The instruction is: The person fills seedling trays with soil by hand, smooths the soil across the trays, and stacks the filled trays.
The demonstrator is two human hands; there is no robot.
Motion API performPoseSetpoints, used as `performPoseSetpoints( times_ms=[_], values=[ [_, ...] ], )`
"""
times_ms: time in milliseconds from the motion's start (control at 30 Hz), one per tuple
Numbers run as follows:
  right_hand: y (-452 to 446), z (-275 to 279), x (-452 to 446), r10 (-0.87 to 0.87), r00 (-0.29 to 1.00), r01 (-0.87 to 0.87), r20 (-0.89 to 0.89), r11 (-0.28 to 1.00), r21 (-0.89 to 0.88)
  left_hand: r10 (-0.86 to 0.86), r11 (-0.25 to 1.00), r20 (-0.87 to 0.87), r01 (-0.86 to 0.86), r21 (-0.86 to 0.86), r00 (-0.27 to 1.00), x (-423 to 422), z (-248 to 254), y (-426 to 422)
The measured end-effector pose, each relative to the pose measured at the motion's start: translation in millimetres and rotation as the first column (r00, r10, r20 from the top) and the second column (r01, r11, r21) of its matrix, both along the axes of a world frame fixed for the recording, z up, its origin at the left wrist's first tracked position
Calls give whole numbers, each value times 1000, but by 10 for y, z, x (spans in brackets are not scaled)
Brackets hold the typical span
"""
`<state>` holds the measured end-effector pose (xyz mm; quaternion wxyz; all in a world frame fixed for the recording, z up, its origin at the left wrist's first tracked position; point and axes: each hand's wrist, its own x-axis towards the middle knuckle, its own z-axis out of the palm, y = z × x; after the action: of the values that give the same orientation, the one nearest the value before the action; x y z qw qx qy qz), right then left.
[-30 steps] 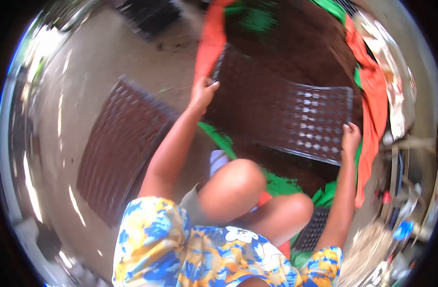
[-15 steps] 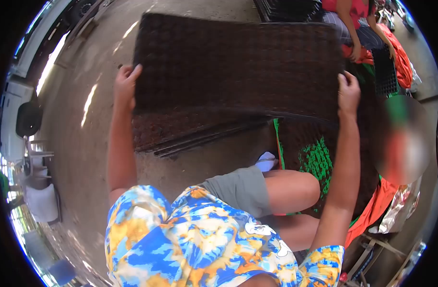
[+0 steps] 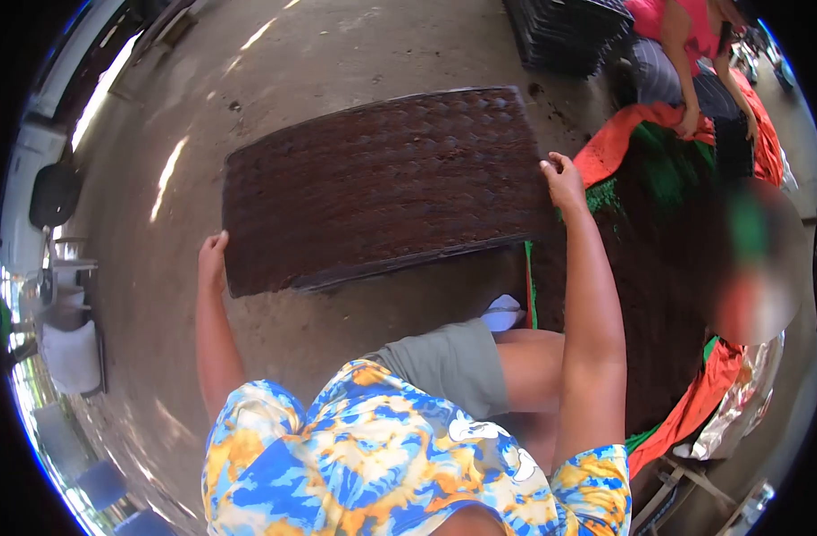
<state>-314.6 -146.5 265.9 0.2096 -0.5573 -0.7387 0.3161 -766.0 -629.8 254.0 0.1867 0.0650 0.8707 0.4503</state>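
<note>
A wide tray [image 3: 382, 188], its cells filled with dark brown soil, lies level over the floor at the centre left, on top of other trays whose edges show at its front. My left hand [image 3: 214, 255] is at the tray's left edge, thumb and fingers pinched on it. At the right edge is my right hand [image 3: 565, 183], its fingers curled by the rim; whether they still grip it is hard to tell. Right of the tray, dark soil [image 3: 623, 295] lies on a green and orange sheet [image 3: 676, 420].
A stack of black trays [image 3: 569, 36] stands at the top. A co-worker [image 3: 681, 54] in a pink top sits at the upper right, hands by a black tray and the orange sheet. A chair [image 3: 69, 353] is at the far left, and a wooden frame [image 3: 694, 482] at the lower right.
The tray in my hands was over the soil, then raised high to the left; now it is lowered onto the other trays. The view has turned left, and the co-worker has come into view.
</note>
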Motion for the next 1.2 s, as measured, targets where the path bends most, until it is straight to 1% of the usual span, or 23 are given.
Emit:
performPoseSetpoints(
  times_ms=[67,100,133,200,233,267,333,467,533,567,633,667,700,767,800,900,933,967,1000,1067,1100,1133,1200],
  values=[
    [78,-60,412,-11,996,10,84,1000,15,14,995,-139,-27,-94,990,-109,-61,2],
    [-11,274,627,-28,998,34,61,993,-113,-4,996,-233,-17,-90,973,-139,-8,83],
    [-20,312,958,-76,997,76,10,995,-64,-55,991,-335,11,-130,941,-156,95,251],
    [-162,449,1747,-218,975,220,43,974,-50,-232,969,-557,141,-203,798,-254,163,730],
    [-275,466,2207,-295,951,299,89,954,-37,-277,961,-537,219,-171,797,-143,286,1109],
    [-404,421,2717,-364,922,370,130,929,-24,-309,938,-501,346,-22,808,13,348,1489],
    [-822,276,3685,-529,822,542,208,840,-3,-442,849,-595,527,-36,672,673,657,2299],
    [-1896,95,4883,-782,529,829,330,559,-7,-656,470,-616,875,118,436,2213,934,3736],
    [-2388,43,5114,-840,404,903,363,430,-10,-718,251,-605,939,234,343,3348,1203,4145],
    [-2540,63,5121,-847,360,920,392,393,4,-690,134,-687,973,188,227,3830,1223,4339],
    [-2756,16,5073,-855,311,936,416,352,23,-714,-93,-687,954,285,136,4927,1411,4422],
    [-2833,-65,5064,-858,306,936,411,350,33,-689,-177,-723,953,246,59,5428,1448,4439],
    [-2906,-128,5020,-840,332,919,430,391,53,-692,-286,-721,906,313,30,5921,1420,4403],
    [-3012,-193,4932,-792,376,892,481,450,45,-746,-411,-648,872,266,-154,6710,1452,4140],
    [-3070,-192,4937,-763,398,883,510,470,14,-731,-418,-658,881,221,-182,7048,1319,4011],
    [-3170,-114,5193,-804,478,852,354,523,35,-772,-519,-527,831,200,-355,7557,855,3558],
    [-3243,-30,5320,-822,495,850,281,526,43,-746,-563,-484,821,91,-458,7611,571,3463],
    [-3439,12,5448,-830,517,842,209,537,46,-615,-625,-455,750,-216,-644,7545,388,3356],
    [-3704,-89,5659,-860,501,861,100,507,44,-415,-662,-225,462,-590,-882,7407,584,3219],
    [-4397,-114,5824,-937,247,961,247,270,63,-369,-884,150,298,-360,-917,7484,415,3380],
    [-4817,-331,5958,-925,133,985,355,163,57,-433,-862,77,389,-324,-898,7513,375,3425],
    [-5302,-716,6076,-893,63,978,445,144,151,-495,-835,6,473,-281,-869,7531,341,3458],
    [-5931,-944,5822,-801,22,1000,598,22,-7,-574,-792,-69,575,-208,-816,7563,355,3504]
  ],
)
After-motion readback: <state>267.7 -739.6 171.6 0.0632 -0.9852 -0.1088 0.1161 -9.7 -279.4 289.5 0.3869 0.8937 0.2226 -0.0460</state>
